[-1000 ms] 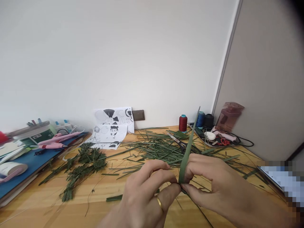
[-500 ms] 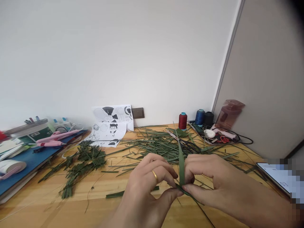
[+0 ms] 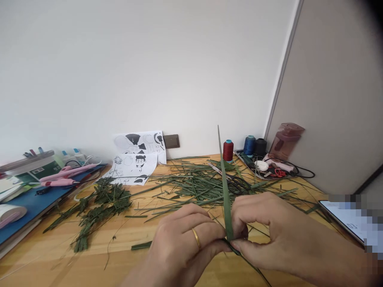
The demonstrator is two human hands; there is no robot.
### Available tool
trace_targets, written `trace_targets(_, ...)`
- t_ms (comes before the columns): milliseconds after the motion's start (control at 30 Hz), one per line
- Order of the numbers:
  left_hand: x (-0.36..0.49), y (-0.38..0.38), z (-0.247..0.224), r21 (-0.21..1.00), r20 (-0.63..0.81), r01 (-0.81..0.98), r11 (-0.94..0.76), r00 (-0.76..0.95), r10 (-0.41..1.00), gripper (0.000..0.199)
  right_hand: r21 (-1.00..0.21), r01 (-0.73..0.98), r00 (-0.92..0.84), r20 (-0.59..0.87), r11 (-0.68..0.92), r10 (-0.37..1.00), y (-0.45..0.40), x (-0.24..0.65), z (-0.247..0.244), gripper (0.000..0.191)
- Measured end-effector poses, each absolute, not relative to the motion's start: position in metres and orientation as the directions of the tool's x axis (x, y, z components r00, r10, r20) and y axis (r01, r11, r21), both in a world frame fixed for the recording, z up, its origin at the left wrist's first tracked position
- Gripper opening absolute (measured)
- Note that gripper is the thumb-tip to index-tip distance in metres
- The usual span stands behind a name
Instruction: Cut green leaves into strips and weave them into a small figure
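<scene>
Low in the head view, my left hand, with a gold ring on one finger, pinches a green leaf strip near its base. My right hand grips the same strip from the other side, thumb and fingertips meeting close to the left thumb. One pointed blade rises upright between the hands; a thinner dark length runs down to the right below them. The fold between the fingertips is largely hidden. Behind the hands lies a pile of cut green strips, with black-handled scissors on its right side.
Woven leaf pieces lie at left beside a blue folder bearing pink glue guns. Printed sheets lean on the wall. A red thread spool, a cluttered tray and a phone are at right.
The leaf blade now stands taller and straighter between my hands. My left fingers have closed in further toward the thumb. The whole view has shifted slightly.
</scene>
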State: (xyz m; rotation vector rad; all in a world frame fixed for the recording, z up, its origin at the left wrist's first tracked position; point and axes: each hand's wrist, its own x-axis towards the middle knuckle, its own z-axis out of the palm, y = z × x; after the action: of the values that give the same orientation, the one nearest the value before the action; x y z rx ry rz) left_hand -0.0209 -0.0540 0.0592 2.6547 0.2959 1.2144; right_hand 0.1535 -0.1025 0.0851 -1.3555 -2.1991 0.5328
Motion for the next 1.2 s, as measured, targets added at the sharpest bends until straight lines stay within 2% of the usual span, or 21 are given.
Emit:
trace_targets(233, -0.025, -0.053, 0.059, 0.190, 0.719, 0.092, -0.977, 0.665, 0.202, 0.014, -0.643, 0.680, -0.357, 0.128, 0.351, 0.925, -0.101, 0.153, 0.083, 0.012)
trace_targets(400, -0.030, -0.051, 0.052, 0.235, 0.651, 0.057, -0.970, 0.732, 0.200, 0.017, -0.692, 0.648, -0.367, 0.082, 0.319, 0.926, -0.101, 0.155, 0.084, 0.011)
trace_targets(500, -0.030, -0.050, 0.049, 0.242, 0.649, 0.038, -0.970, 0.736, 0.190, 0.016, -0.707, 0.630, -0.378, 0.080, 0.320, 0.922, -0.100, 0.156, 0.084, 0.011)
trace_targets(633, -0.026, -0.052, 0.048, 0.280, 0.671, 0.068, -0.958, 0.700, 0.246, 0.012, -0.718, 0.615, -0.392, 0.081, 0.327, 0.916, -0.098, 0.156, 0.084, 0.011)
trace_targets(733, -0.025, -0.052, 0.051, 0.250, 0.696, 0.048, -0.967, 0.685, 0.214, 0.014, -0.733, 0.595, -0.398, 0.089, 0.330, 0.913, -0.098, 0.155, 0.084, 0.011)
trace_targets(867, -0.028, -0.051, 0.051, 0.254, 0.650, 0.024, -0.967, 0.736, 0.189, 0.020, -0.743, 0.586, -0.405, 0.076, 0.323, 0.911, -0.096, 0.158, 0.085, 0.011)
trace_targets(1000, -0.029, -0.051, 0.048, 0.228, 0.622, 0.028, -0.973, 0.765, 0.167, 0.022, -0.737, 0.606, -0.386, 0.055, 0.298, 0.921, -0.089, 0.160, 0.085, 0.002)
trace_targets(1200, -0.028, -0.048, 0.045, 0.197, 0.636, 0.044, -0.980, 0.755, 0.161, 0.017, -0.768, 0.600, -0.306, 0.042, 0.227, 0.951, -0.088, 0.156, 0.083, 0.018)
